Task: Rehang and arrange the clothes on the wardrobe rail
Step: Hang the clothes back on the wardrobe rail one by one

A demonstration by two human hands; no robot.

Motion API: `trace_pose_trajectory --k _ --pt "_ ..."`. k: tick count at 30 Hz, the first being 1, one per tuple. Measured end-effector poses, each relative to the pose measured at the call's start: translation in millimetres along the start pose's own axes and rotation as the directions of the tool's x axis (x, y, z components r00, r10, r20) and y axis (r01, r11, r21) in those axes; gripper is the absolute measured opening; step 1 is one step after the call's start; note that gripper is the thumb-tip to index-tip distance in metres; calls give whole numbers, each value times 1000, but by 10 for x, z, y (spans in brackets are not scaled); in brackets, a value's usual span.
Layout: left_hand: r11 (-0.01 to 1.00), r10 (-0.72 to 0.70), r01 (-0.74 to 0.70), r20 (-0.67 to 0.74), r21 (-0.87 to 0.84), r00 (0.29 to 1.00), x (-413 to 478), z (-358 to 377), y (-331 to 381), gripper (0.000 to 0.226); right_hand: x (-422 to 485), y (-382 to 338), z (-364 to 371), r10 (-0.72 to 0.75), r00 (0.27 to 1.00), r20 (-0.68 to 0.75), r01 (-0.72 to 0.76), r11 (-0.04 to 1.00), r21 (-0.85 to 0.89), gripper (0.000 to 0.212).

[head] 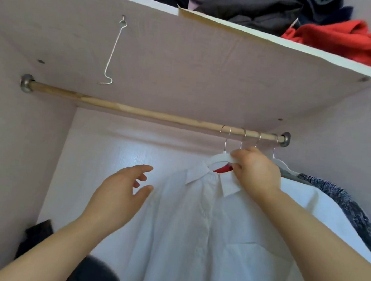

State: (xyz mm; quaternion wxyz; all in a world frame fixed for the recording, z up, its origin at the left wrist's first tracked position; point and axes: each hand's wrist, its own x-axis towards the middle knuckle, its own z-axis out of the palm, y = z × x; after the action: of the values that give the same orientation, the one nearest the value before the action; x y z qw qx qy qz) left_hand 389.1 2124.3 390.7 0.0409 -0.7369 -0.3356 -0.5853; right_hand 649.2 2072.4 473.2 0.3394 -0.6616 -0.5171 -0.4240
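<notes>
A wooden rail [125, 109] runs across the wardrobe under a shelf. Several metal hanger hooks crowd its right end. A white shirt [196, 228] hangs there on a white hanger [220, 157], collar toward me. My right hand [256, 173] pinches the hanger's top by the collar. A red hanger [223, 169] shows just behind the collar. My left hand [120, 193] hovers with spread fingers at the shirt's left shoulder, fingertips close to the cloth. Grey and dark knit clothes [337, 199] hang to the right, partly hidden by the shirt.
A wire hook [112, 53] dangles from the shelf's underside at upper left. Dark and red clothes [338, 39] lie piled on the shelf above. Dark items [37, 237] sit low at the wardrobe's left. The rail's left stretch carries no hangers.
</notes>
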Motion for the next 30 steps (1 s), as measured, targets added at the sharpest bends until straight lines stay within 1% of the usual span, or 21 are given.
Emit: trace_pose_trajectory --k 3,6,9,11,14,16,20,23,26,28,30 --pt "1000 13 -12 -23 9 1000 203 144 -46 38 280 71 111 39 999 -17 -38 997 66 28" --pt "999 30 -29 -40 33 999 320 254 -91 38 486 104 212 49 998 -38 -45 993 106 33" --pt "998 39 -36 -39 60 998 373 338 -140 39 615 125 321 62 997 -44 -55 988 144 34" --pt "997 36 -34 -33 66 999 382 387 -174 39 614 141 439 69 997 -21 -65 985 162 34" --pt "997 29 -27 -32 70 999 343 449 -221 38 509 166 650 64 998 -11 -62 988 139 31" --pt "997 24 -22 -22 81 999 305 489 -236 38 457 196 710 44 998 -43 -38 991 125 29" --pt "997 -2 2 -2 78 1000 233 529 -247 38 377 270 740 -49 995 -82 60 988 145 32" --pt "996 -25 23 27 89 999 114 537 -259 39 227 301 768 -104 987 -121 126 973 194 42" --pt "994 -50 45 57 100 997 -86 514 -295 41 15 355 811 -175 963 -203 211 963 170 49" --pt "993 -80 72 81 97 993 -281 472 -324 41 -172 414 858 -168 965 -202 205 963 177 51" --pt "990 -120 110 123 83 985 -533 409 -346 41 -420 439 899 -127 979 -158 158 967 198 47"
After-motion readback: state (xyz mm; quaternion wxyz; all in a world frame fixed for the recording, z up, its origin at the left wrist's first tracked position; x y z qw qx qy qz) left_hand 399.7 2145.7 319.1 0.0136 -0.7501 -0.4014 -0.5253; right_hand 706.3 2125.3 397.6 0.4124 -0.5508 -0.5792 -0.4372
